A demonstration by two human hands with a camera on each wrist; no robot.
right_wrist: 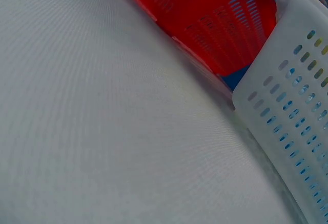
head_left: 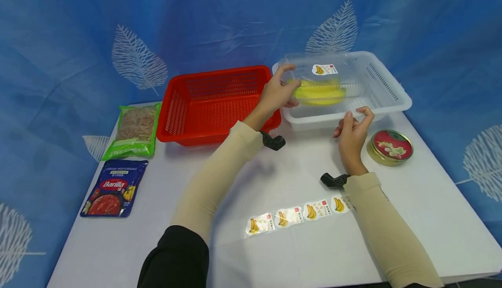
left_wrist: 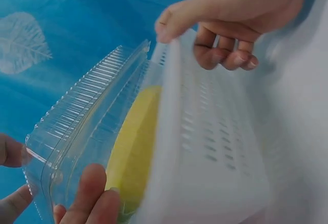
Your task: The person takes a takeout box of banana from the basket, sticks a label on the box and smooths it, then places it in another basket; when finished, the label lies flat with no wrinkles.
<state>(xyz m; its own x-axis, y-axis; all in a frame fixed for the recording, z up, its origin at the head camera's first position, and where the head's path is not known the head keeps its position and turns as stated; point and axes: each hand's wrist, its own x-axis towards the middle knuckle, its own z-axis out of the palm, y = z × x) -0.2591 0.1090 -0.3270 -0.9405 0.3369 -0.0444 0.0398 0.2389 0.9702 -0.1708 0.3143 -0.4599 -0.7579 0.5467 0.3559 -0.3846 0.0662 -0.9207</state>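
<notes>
My left hand (head_left: 276, 93) grips the left end of a clear plastic clamshell box (left_wrist: 84, 103), its thumb and fingers on opposite sides. Yellow bananas (head_left: 319, 93) show through the clear plastic, and a banana sticker (head_left: 324, 69) is on the lid. The box sits tilted within the white basket (head_left: 392, 87), near its left end; whether it touches the bottom is hidden. At the basket's front rim, my right hand (head_left: 352, 136) pinches the edge, its other fingers curled outside the wall.
A red basket (head_left: 219, 122) stands left of the white one. Farther left lie a green food packet (head_left: 135, 129) and a blue Barilla pouch (head_left: 113, 188). A round tin (head_left: 390, 147) is beside the right wrist. A strip of banana stickers (head_left: 290, 217) lies in front.
</notes>
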